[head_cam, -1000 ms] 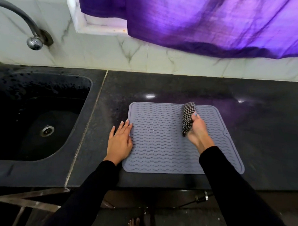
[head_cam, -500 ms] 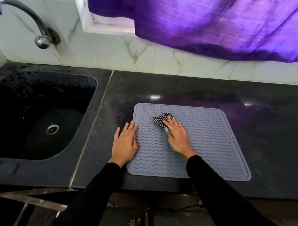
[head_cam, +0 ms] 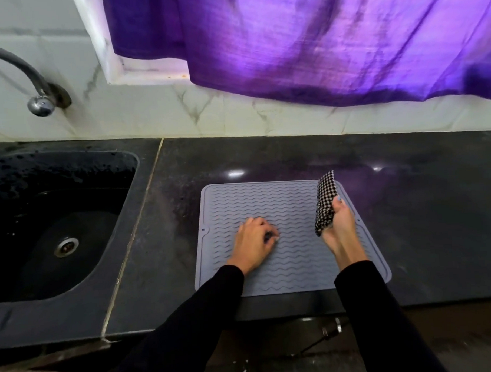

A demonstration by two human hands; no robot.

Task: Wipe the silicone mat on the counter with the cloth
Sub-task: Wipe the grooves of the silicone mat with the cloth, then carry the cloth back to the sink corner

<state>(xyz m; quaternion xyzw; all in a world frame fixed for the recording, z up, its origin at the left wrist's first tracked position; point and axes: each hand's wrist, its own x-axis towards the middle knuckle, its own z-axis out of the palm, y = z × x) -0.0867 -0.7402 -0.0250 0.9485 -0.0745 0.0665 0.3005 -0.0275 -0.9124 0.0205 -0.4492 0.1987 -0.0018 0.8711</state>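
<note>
Since half a second ago the right hand (head_cam: 339, 229) has swung from the mat's middle out to its 2 o'clock corner, and the left hand (head_cam: 254, 243) has come off the 9 o'clock edge onto the mat with its fingers now curled under; whether they pinch anything cannot be told. The silicone mat (head_cam: 287, 271) is a grey-lilac square with rounded corners, a raised rim and rows of wavy ridges, lying flat at the near edge of the dark bench (head_cam: 423, 234). The right hand grips the cloth (head_cam: 325, 203), a bunched black-and-white checked strip standing on edge over the mat's far right corner. At 9 o'clock sits the black sink (head_cam: 57, 222); at 12 o'clock hangs a purple curtain (head_cam: 317, 42).
</note>
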